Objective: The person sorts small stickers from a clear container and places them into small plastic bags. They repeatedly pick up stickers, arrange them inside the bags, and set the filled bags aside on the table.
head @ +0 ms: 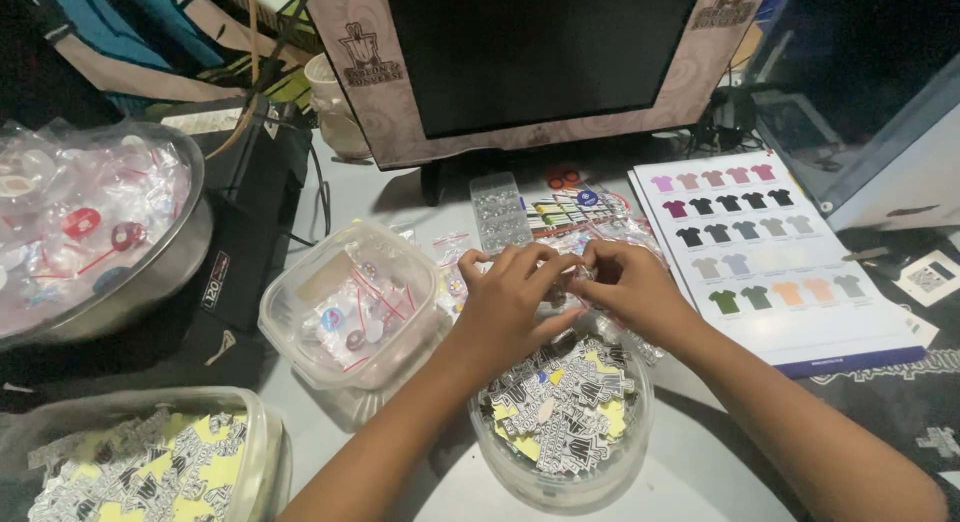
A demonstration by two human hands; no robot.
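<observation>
My left hand (510,300) and my right hand (622,282) meet over a round clear tub (560,482) filled with black, white and yellow paper cutouts. Both sets of fingertips pinch a small shiny item (578,273) between them, probably a little clear plastic bag; its contents are hidden by my fingers. Several more small clear bags (455,252) lie on the table just beyond my hands.
A square clear container (300,292) with bagged round badges sits left of my hands. A metal bowl (175,257) of bagged badges is far left, another cutout tub (255,432) bottom left. A shirt colour chart (800,322) lies right; a dark monitor (540,52) stands behind.
</observation>
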